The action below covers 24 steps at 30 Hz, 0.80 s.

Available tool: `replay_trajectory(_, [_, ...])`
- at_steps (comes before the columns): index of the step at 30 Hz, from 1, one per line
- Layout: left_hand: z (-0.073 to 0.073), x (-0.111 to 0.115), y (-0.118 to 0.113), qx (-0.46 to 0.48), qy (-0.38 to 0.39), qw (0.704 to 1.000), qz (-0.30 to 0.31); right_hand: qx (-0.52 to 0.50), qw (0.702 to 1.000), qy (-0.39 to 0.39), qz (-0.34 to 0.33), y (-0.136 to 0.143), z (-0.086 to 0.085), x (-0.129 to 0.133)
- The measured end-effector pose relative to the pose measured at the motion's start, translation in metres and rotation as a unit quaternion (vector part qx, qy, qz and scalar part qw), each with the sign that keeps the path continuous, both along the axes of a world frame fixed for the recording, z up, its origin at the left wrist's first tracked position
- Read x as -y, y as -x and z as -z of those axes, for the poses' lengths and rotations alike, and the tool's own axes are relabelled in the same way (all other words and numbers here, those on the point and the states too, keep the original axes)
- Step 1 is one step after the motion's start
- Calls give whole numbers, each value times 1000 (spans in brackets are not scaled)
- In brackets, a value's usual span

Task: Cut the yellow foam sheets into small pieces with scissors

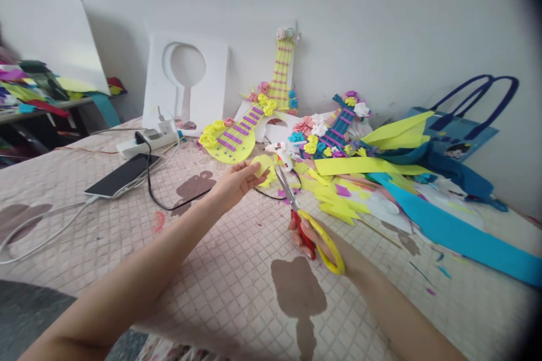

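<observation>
Between the thumb and fingers of my left hand (237, 183) is a small yellow piece of paper (263, 164). My right hand (305, 235) grips scissors (292, 194) by their red and yellow handles, with the blades pointing up and away, just right of the paper. The blades look nearly closed. Behind the paper lies a white hot glue gun (282, 153). A yellow paper instrument (237, 138) with purple strips and crepe flowers lies beyond my left hand. Yellow paper scraps (336, 203) spread to the right of the scissors.
A phone (122, 175) with cables and a power strip (148, 141) occupy the left. Two more decorated instruments, one yellow (282, 70) and one blue (336, 130), lean near the wall. Blue paper (461, 231) and a blue bag (457, 130) are at right; a white cut-out board (215, 79) stands behind.
</observation>
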<state>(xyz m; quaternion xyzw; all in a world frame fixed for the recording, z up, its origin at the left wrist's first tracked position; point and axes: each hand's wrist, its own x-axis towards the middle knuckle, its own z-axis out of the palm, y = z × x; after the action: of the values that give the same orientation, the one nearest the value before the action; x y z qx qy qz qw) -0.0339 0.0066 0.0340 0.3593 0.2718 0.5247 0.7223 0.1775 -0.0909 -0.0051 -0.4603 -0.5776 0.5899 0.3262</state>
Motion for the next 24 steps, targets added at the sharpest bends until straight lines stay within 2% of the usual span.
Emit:
replay_trajectory(3, [1,0,1,-2,-10,1000,14,21,1000,-10,-14,0,0,0])
replay_trajectory(9, [5,5,-4,-61,-26,996,58,26,999,-8,-24,2,1,0])
replay_trajectory(14, [6,8,-8,-82,-23,994,63,36,999,-24,-24,3,4,1])
replay_trajectory(19, [7,8,-8,-91,-5,994,63,92,995,-42,-3,5,7,0])
replay_trajectory(24, [8,8,-9,-87,-11,994,66,123,991,-55,6,7,2,1])
